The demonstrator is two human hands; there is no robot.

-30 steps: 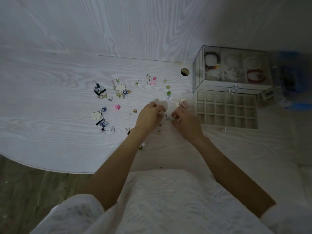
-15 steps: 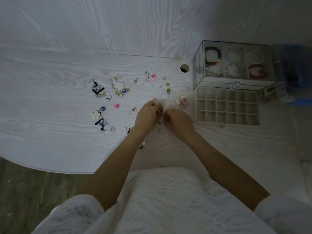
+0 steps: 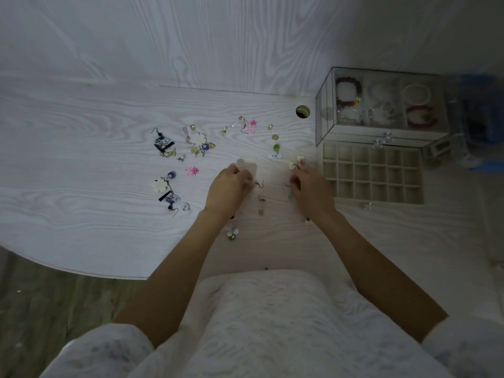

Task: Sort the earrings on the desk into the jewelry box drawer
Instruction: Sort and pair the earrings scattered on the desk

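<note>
Several earrings lie scattered on the white desk (image 3: 81, 165): blue-and-white ones (image 3: 163, 143), a pink one (image 3: 192, 171), white flowers (image 3: 197, 139) and a green bead one (image 3: 276, 147). My left hand (image 3: 229, 186) is pinched on an earring whose dark hook (image 3: 260, 184) sticks out to its right. My right hand (image 3: 311, 192) is closed on a pale green earring (image 3: 291, 196), just left of the open jewelry box drawer (image 3: 368, 184). A cream flower earring (image 3: 296, 162) lies at its fingertips. The drawer's small compartments look empty.
The glass jewelry box (image 3: 324, 110) with bracelets inside stands behind the drawer. A round cable hole (image 3: 302, 111) sits to its left. Small gold pieces (image 3: 261, 211) lie between my hands, and a white-green flower earring (image 3: 232, 233) by my left wrist. A blurred blue object (image 3: 480, 118) is far right.
My hands were touching over one spot; they have now pulled apart. The right hand has moved right toward the drawer, and the left still holds the hooked earring.
</note>
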